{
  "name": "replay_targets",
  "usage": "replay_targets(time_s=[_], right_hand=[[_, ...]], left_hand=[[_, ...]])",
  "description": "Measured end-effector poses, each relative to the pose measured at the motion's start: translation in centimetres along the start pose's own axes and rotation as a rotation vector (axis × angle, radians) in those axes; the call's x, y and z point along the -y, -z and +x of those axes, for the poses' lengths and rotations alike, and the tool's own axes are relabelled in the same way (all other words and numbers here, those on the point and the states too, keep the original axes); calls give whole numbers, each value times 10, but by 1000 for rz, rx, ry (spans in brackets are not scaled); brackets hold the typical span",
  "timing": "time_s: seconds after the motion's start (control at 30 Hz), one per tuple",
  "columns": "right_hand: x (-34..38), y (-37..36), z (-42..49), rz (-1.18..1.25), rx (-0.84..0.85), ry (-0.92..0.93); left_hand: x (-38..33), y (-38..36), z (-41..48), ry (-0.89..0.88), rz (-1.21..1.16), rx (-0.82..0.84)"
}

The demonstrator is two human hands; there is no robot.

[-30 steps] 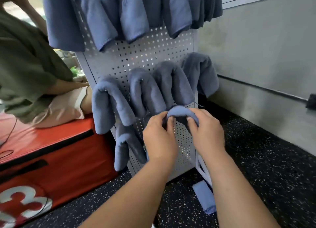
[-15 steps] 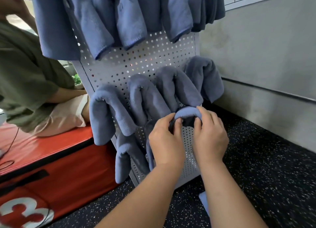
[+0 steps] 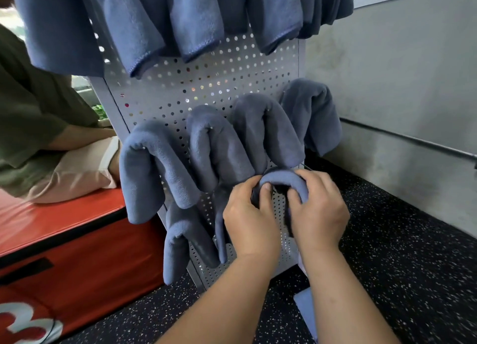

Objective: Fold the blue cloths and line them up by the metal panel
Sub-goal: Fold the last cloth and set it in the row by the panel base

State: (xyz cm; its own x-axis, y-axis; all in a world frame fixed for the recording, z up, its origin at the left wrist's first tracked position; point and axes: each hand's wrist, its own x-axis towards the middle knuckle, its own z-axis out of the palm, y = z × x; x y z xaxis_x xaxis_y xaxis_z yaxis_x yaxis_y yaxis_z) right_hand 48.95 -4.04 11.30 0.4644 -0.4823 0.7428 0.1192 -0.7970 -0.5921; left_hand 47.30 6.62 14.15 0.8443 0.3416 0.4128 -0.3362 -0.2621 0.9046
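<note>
1. Speckled black floor (image 3: 413, 266) fills the lower right of the frame. A grey wall (image 3: 400, 72) rises above it, and a thin pipe (image 3: 413, 142) runs along that wall.
2. At centre I see the perforated metal panel (image 3: 206, 80) standing upright. An upper row (image 3: 154, 20) of blue cloths hangs across its top.
3. Across the middle of the panel, four folded cloths (image 3: 216, 144) are draped in arches side by side, each sitting higher towards the right.
4. One lower cloth (image 3: 180, 243) hangs below them, left of centre.
5. The held cloth (image 3: 284, 179) is bent into an arch against the panel, just under the middle row and right of centre.
6. From my feed, the left hand (image 3: 251, 219) grips the arch's left side, its fingers curled onto the fabric.
7. The right hand (image 3: 320, 212) grips the right side — fingers curled over the fold.
8. A floor cloth (image 3: 305, 310) lies at the bottom edge, partly hidden by the right forearm.
9. At the left edge, a person (image 3: 31, 111) in a green top is on a red box (image 3: 64, 253) — it carries a large 3.
</note>
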Motion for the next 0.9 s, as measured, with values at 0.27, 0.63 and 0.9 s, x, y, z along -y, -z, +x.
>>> replay_targets(time_s=[0.27,0.63,0.9], right_hand=[[-7,-20,-2,51,186,-108],[-16,-19,-23,143,443,-143],[-67,11,-70,33,541,-165]], left_hand=[[10,-8,2,-27,76,-52],[32,-14,-14,-18,193,3],[89,-4,-86,109,101,129]])
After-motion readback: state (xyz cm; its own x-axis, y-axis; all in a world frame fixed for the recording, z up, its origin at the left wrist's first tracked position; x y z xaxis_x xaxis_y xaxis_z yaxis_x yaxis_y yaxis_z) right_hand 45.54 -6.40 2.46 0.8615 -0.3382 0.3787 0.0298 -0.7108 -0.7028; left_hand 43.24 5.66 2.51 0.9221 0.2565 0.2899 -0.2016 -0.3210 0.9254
